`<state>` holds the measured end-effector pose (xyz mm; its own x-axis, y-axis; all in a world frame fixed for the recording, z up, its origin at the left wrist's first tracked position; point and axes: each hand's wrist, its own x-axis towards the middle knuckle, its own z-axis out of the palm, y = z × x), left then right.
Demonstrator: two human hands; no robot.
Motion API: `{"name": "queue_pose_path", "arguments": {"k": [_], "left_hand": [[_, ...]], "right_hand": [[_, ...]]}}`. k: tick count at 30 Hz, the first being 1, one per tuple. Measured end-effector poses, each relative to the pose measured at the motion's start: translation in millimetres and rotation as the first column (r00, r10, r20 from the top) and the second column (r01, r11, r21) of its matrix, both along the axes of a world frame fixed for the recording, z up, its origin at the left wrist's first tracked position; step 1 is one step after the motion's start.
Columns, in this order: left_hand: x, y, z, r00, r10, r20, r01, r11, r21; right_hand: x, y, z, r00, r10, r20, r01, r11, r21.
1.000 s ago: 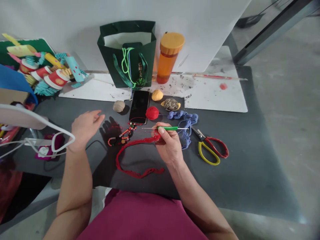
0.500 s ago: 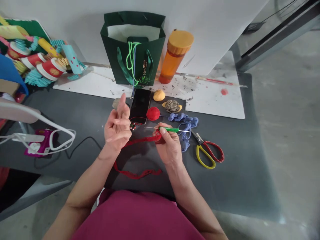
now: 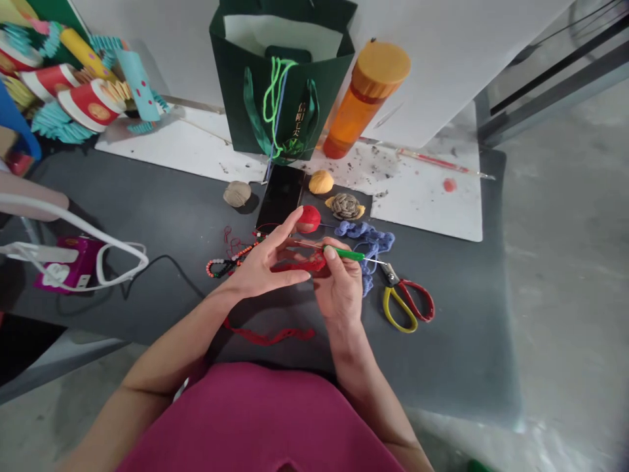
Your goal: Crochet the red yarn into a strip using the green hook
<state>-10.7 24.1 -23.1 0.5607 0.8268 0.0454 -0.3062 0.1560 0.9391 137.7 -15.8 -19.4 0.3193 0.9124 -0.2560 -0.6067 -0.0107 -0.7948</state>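
Deep magenta top (image 3: 250, 413), bare forearms (image 3: 171, 344), bare wrists (image 3: 228, 293)

On the dark grey table (image 3: 457, 354) I can see lying one phone (image 3: 280, 200), the scissors (image 3: 392, 275), a blue crochet piece (image 3: 381, 241), a white board (image 3: 427, 213) and part of the red strip (image 3: 268, 339).

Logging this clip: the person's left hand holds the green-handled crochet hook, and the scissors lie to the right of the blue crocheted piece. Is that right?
Not quite: the right hand holds the green-handled crochet hook, as the current head view shows. The scissors do lie to the right of the blue crocheted piece.
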Motion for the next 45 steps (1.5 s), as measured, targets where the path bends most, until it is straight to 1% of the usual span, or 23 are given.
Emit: {"name": "queue_pose_path", "arguments": {"k": [4,9,12,14,16,18,20,22,24,26,28,29,30,31,33,35,36,37,38,40,41,43,45], "left_hand": [[3,-2,-2.8,0.997,0.071,-0.010,-0.071,0.997,-0.015],[5,-1,-5.8,0.995,0.102,0.003,-0.102,0.994,-0.049],[6,-2,-3.9,0.987,0.163,0.012,-0.162,0.985,-0.059],[5,0,0.0,0.978,0.204,0.041,-0.197,0.971,-0.134],[2,3,6.4,0.967,0.241,0.081,-0.207,0.931,-0.300],[-4,8,15.1,0.948,0.296,0.119,-0.200,0.841,-0.503],[-12,13,24.9,0.930,0.343,0.132,-0.223,0.812,-0.539],[-19,18,33.7,0.864,0.473,0.173,-0.310,0.770,-0.557],[-24,20,38.7,0.797,0.564,0.215,-0.409,0.767,-0.495],[-27,19,38.8,0.784,0.564,0.259,-0.468,0.811,-0.351],[-27,16,34.5,0.859,0.449,0.247,-0.440,0.893,-0.096],[-26,14,31.4,0.910,0.368,0.190,-0.385,0.921,0.063],[-24,11,27.9,0.951,0.290,0.108,-0.308,0.920,0.242],[-22,8,24.4,0.964,0.267,-0.011,-0.241,0.886,0.395],[-17,3,18.1,0.902,0.378,-0.207,-0.194,0.785,0.588],[-11,-3,13.8,0.794,0.482,-0.371,-0.167,0.759,0.630],[-8,-5,12.6,0.764,0.492,-0.416,-0.168,0.776,0.608],[-5,-7,12.0,0.767,0.467,-0.441,-0.176,0.813,0.556],[-2,-9,11.9,0.799,0.413,-0.437,-0.188,0.862,0.471],[2,-12,12.9,0.901,0.255,-0.351,-0.187,0.958,0.216],[5,-14,13.5,0.940,0.194,-0.280,-0.181,0.981,0.073],[9,-16,14.1,0.979,0.148,-0.137,-0.167,0.976,-0.141],[12,-17,13.6,0.986,0.162,-0.033,-0.165,0.951,-0.263]], "right_hand": [[1,-1,-4.2,0.997,-0.051,0.065,0.051,0.999,0.002],[2,-2,-4.5,0.996,0.006,0.087,-0.006,1.000,0.008],[1,-2,-1.5,0.997,0.029,0.069,-0.032,0.999,0.033],[0,-1,0.7,0.999,0.027,0.046,-0.029,0.999,0.039],[-2,-1,2.3,0.999,0.011,0.042,-0.012,1.000,0.020],[-3,-1,3.1,0.999,-0.011,0.043,0.011,1.000,-0.005],[-4,0,3.4,0.999,-0.024,0.031,0.025,1.000,-0.017],[-6,0,3.2,0.999,-0.028,0.020,0.028,0.999,-0.019],[-7,0,2.7,0.999,-0.027,0.019,0.028,0.999,-0.022],[-9,-1,2.0,0.999,-0.030,0.024,0.031,0.999,-0.024],[-9,-2,1.2,0.999,-0.043,0.033,0.044,0.999,-0.019],[-10,-2,0.9,0.998,-0.055,0.043,0.055,0.998,-0.013],[-10,-2,0.7,0.996,-0.068,0.057,0.069,0.998,-0.003],[-11,-3,0.6,0.994,-0.083,0.078,0.082,0.997,0.009],[-11,-3,1.0,0.986,-0.106,0.126,0.102,0.994,0.036],[-12,-4,2.1,0.980,-0.113,0.162,0.103,0.992,0.067],[-13,-4,2.7,0.978,-0.110,0.176,0.097,0.992,0.081],[-13,-4,3.4,0.976,-0.104,0.193,0.087,0.992,0.095],[-13,-5,4.0,0.971,-0.099,0.219,0.077,0.991,0.105],[-12,-6,4.8,0.949,-0.093,0.300,0.061,0.991,0.115],[-11,-6,4.8,0.933,-0.094,0.348,0.055,0.991,0.119],[-10,-7,4.4,0.900,-0.095,0.425,0.041,0.990,0.136],[-8,-9,3.3,0.887,-0.091,0.453,0.019,0.987,0.160]]}}
